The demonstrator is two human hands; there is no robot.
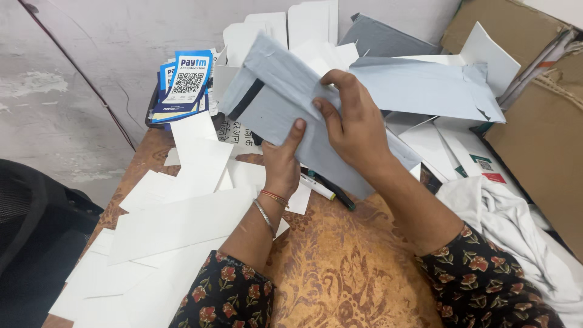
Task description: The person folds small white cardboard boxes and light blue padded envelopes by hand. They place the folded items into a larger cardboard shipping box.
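Note:
A grey plastic mailer bag [276, 100] with a dark strip along one edge is held above the table between both hands. My left hand [282, 161] grips its lower edge, thumb on top. My right hand [352, 121] presses down on its upper face with fingers curled over a fold. Under the bag lie a white marker [317, 187] and a black pen [337, 195] on the patterned brown tabletop [340, 261].
Flat white card pieces [164, 225] cover the table's left side. Blue and white printed cards [185, 85] stand at the back left. More grey mailers [425, 85] and white cards pile behind. A cardboard box [540, 133] stands right, white cloth [516, 225] beside it, a black chair [36, 225] left.

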